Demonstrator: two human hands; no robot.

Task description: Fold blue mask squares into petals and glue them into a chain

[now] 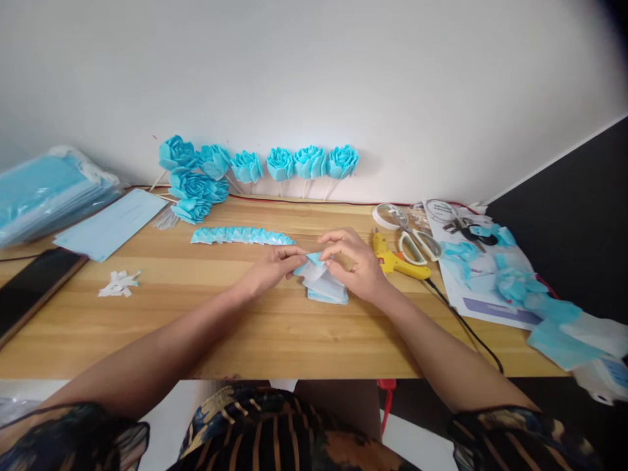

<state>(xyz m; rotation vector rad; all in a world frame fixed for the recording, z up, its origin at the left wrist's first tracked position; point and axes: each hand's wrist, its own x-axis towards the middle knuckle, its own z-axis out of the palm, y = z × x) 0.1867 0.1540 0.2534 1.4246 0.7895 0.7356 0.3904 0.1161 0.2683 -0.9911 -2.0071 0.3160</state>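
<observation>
Between my hands is a small blue and white fabric piece [316, 261] with a folded blue upper edge. My left hand [275, 267] pinches its left corner, and my right hand [354, 261] has its fingers closed on its right side. Under it on the wooden table lies a small stack of blue and white pieces [328, 292]. A row of folded blue pieces [240, 235] stretches across the table, up and left of my hands. Several blue fabric flowers on sticks [280, 164] lean on the wall behind.
A yellow glue gun [400, 263] with a black cord lies right of my right hand, beside white-handled scissors [419, 246] and a tape roll [390, 216]. Blue scraps [515, 281] cover a paper at right. White strips [118, 284], a phone [36, 288] and a plastic-wrapped pack [49, 190] are at left.
</observation>
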